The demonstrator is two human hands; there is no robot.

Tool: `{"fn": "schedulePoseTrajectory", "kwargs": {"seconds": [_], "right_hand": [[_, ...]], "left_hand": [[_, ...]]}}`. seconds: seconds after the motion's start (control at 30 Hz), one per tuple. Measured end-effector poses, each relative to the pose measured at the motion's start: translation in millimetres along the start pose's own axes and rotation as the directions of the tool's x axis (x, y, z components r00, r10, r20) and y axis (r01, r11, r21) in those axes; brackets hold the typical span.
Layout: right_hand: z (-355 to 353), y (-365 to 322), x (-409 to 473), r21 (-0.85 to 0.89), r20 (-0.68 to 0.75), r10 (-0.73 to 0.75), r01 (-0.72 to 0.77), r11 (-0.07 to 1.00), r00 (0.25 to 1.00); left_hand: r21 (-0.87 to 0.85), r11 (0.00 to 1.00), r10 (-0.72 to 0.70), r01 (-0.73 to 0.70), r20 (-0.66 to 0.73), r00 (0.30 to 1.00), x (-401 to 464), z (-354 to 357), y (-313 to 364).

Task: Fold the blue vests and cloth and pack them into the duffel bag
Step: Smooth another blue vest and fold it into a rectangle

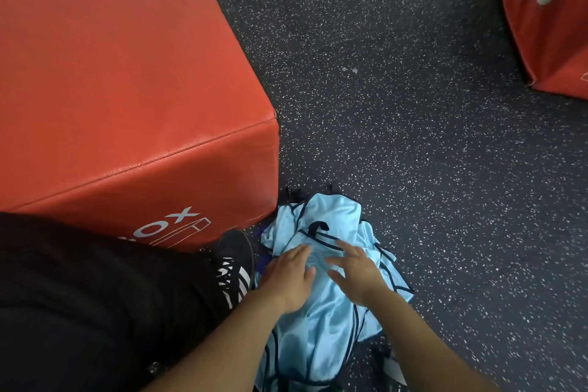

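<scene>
- Light blue vests [321, 321] with dark navy trim lie in a crumpled heap on the speckled floor [413, 105], low in the view and just right of centre.
- How many vests make up the heap cannot be told; folds overlap, and the lower edge runs out of the picture.
- Left hand [288, 277] lies flat on the heap's left side, fingers straight and close together, pressing the fabric and gripping nothing.
- Right hand [356, 274] is over the heap's right side, fingers spread wide and slightly bent; whether the fingertips touch the cloth is hard to say, and there is some blur.
- Both forearms come up from the bottom edge, covering part of the heap.
- A dark scrap shows at the heap's top edge and more dark material beneath its bottom; what these are cannot be made out.
- Just left of the heap sits a black shoe [235, 261] with white stripes, with a black trouser leg [95, 296] filling the lower left.
- Behind the shoe stands a large red padded box [127, 89], its white lettering partly hidden by the leg.
- A second red box [550, 19] is cut off at the upper right corner, well apart from the heap.
</scene>
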State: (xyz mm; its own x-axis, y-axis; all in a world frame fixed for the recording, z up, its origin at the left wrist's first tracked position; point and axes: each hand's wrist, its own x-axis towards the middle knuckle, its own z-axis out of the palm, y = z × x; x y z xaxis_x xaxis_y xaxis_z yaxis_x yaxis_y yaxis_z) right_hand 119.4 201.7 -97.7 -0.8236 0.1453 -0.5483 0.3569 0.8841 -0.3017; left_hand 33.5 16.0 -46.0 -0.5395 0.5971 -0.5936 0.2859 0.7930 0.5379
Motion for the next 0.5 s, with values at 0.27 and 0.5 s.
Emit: {"fn": "schedulePoseTrajectory", "kwargs": {"seconds": [0.27,0.5], "right_hand": [[1.6,-2.1,19.6,0.013,0.077,0.041,-0.042,0.999,0.996],[7.5,-11.8,18.4,-0.080,0.119,0.089,-0.080,0.994,0.989]], "left_hand": [[-0.011,1.000,-0.009,0.010,0.012,1.000,-1.0,0.4,-6.2],[-0.026,1.000,-0.014,0.014,0.005,1.000,0.7,-1.0,-4.7]]}}
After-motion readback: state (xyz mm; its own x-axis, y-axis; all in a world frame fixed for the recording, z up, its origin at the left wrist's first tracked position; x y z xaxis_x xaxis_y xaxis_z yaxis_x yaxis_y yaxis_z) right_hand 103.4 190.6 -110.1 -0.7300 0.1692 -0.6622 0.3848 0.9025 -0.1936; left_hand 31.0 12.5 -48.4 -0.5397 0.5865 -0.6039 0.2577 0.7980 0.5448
